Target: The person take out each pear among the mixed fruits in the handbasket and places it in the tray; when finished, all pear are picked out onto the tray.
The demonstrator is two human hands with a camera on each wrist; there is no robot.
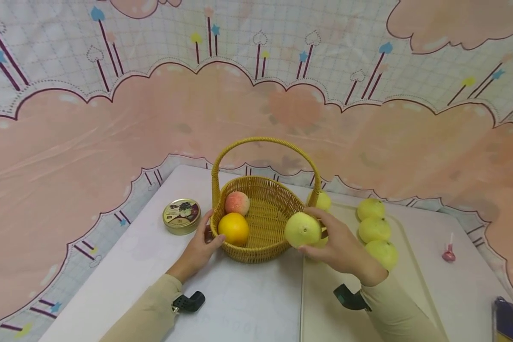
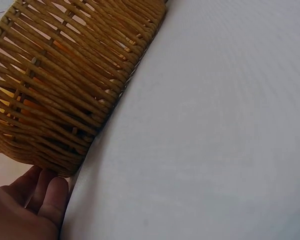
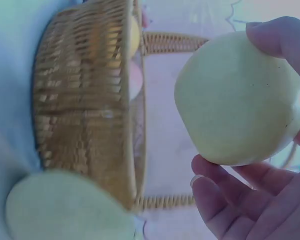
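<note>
A wicker basket (image 1: 256, 256) with a tall arched handle stands on the table. Inside, at its left, lie an orange (image 1: 233, 229) and a peach (image 1: 237, 204). My left hand (image 1: 198, 249) grips the basket's left side, thumb at the rim; in the left wrist view its curled fingers (image 2: 54, 197) meet the woven wall low down. At the basket's right rim, my right hand (image 1: 339, 244) holds a pale yellow-green fruit (image 1: 302, 230) between thumb and fingers. The right wrist view shows this fruit (image 3: 237, 100) raised beside the opening, tapering toward one end.
A cream tray (image 1: 333, 308) on the right bears several similar fruits (image 1: 374, 230), with another (image 1: 323, 201) behind the handle. A round gold tin (image 1: 181, 216) stands left of the basket. Far right lie a wrapped lollipop (image 1: 449, 254) and a dark blue packet (image 1: 512, 320).
</note>
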